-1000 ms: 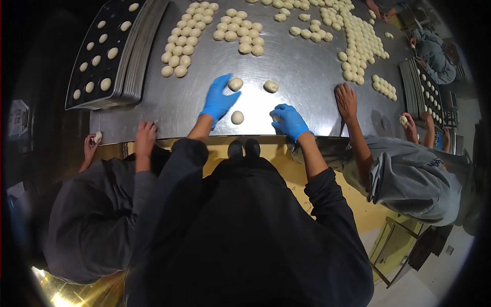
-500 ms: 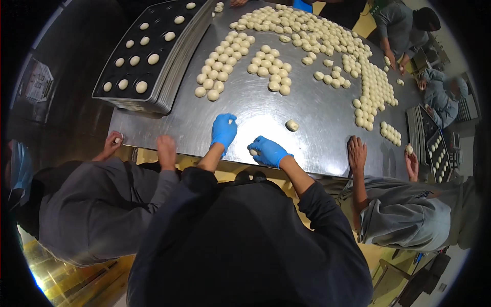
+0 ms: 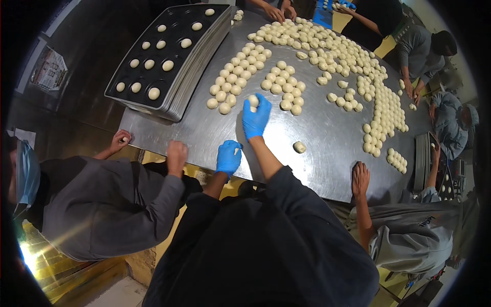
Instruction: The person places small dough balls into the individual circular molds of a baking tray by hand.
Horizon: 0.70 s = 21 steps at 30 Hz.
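Note:
My right hand (image 3: pixel 256 116), in a blue glove, reaches forward over the steel table (image 3: pixel 322 148) with its fingers around a smooth pale dough ball (image 3: pixel 253 101), just short of two grouped blocks of balls (image 3: pixel 232 77). My left hand (image 3: pixel 228 158), also gloved in blue, is curled over a piece of dough (image 3: pixel 237 151) near the front edge, mostly hiding it. A lone, slightly uneven dough piece (image 3: pixel 299 147) lies to the right of my right arm.
Stacked dark trays (image 3: pixel 130 77) holding spaced balls stand at left; another stack (image 3: pixel 422 158) is at right. A large mass of balls (image 3: pixel 378 123) covers the far and right table. Co-workers' hands (image 3: pixel 177 153) (image 3: pixel 360 176) work beside me; others (image 3: pixel 279 13) are across.
My right hand has moved forward and left with a ball, up to the grouped balls. My left hand has drawn back toward the front edge. The view has shifted, showing more co-workers opposite.

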{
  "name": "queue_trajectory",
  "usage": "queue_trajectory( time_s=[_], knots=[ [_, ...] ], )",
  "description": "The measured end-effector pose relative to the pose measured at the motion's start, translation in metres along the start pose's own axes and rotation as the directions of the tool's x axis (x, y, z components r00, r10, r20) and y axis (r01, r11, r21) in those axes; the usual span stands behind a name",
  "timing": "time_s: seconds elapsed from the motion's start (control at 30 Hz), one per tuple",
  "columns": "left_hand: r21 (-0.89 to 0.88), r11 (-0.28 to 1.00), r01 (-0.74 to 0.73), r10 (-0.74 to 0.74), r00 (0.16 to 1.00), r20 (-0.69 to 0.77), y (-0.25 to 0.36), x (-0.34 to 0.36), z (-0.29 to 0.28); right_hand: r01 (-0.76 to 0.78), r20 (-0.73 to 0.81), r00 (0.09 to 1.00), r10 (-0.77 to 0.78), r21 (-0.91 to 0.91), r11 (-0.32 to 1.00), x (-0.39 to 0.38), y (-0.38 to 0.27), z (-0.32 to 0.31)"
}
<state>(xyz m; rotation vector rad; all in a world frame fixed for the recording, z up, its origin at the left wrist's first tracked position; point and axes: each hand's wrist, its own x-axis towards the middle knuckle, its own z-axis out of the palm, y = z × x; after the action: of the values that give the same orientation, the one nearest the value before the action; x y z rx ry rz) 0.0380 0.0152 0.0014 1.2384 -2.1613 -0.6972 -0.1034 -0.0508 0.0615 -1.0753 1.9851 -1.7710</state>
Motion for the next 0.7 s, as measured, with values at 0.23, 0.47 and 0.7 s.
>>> queue_trajectory(
  time_s=[0.23, 0.47, 0.7],
  knots=[
    [0.067, 0.998, -0.019, 0.020, 1.000, -0.016, 0.003, -0.006, 0.001, -0.170, 0.442, 0.859, 0.260, -0.233, 0.957, -0.012, 0.025, 0.005],
    [-0.169, 0.986, -0.015, 0.019, 1.000, 0.021, 0.020, -0.012, 0.012, -0.070, 0.112, 0.957, 0.267, -0.805, 0.589, -0.038, 0.023, -0.167],
    [-0.163, 0.875, -0.455, 0.471, 0.879, 0.078, 0.062, -0.034, 0.068, 0.363, 0.462, 0.887, 0.010, -0.710, 0.604, -0.071, 0.093, -0.235]
  ],
)
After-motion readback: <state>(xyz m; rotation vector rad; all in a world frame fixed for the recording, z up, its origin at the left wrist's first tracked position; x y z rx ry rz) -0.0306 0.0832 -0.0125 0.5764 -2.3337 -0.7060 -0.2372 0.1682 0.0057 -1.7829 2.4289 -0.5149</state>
